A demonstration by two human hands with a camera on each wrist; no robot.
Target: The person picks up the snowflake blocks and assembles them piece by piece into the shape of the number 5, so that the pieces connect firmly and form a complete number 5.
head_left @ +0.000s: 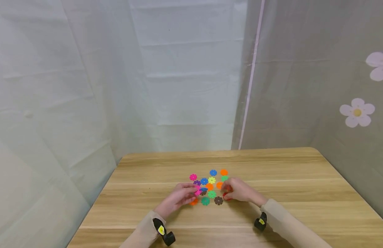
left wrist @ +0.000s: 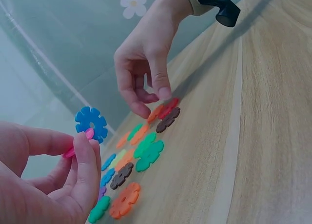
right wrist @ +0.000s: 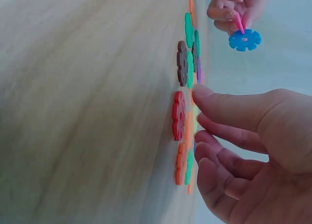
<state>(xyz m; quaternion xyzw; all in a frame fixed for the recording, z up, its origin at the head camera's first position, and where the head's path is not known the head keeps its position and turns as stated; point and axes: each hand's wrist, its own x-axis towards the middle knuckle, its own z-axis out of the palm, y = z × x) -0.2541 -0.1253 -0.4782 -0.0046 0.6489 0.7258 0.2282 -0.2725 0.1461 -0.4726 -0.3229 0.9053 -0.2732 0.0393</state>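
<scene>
My left hand (head_left: pixel 178 197) pinches a pink notched plastic disc (left wrist: pixel 89 133) between thumb and fingers. Slotted into it at an angle is a blue notched disc (left wrist: pixel 92 120), held up off the table. My right hand (head_left: pixel 240 190) hovers over the right side of the spread discs, fingers loosely bent, with nothing between thumb and fingertips. Closest below it lies a red disc (right wrist: pixel 179 115), beside an orange disc (right wrist: pixel 181 164) and a dark brown disc (right wrist: pixel 182 64). In the head view the right hand partly hides the red disc.
Several more flower-shaped discs lie flat between the hands, among them a yellow disc (head_left: pixel 211 180), a teal disc (head_left: pixel 205 201) and a purple disc (head_left: pixel 196 182). They rest on a wooden table (head_left: pixel 141 172). Behind it hangs a pale curtain (head_left: pixel 191 86).
</scene>
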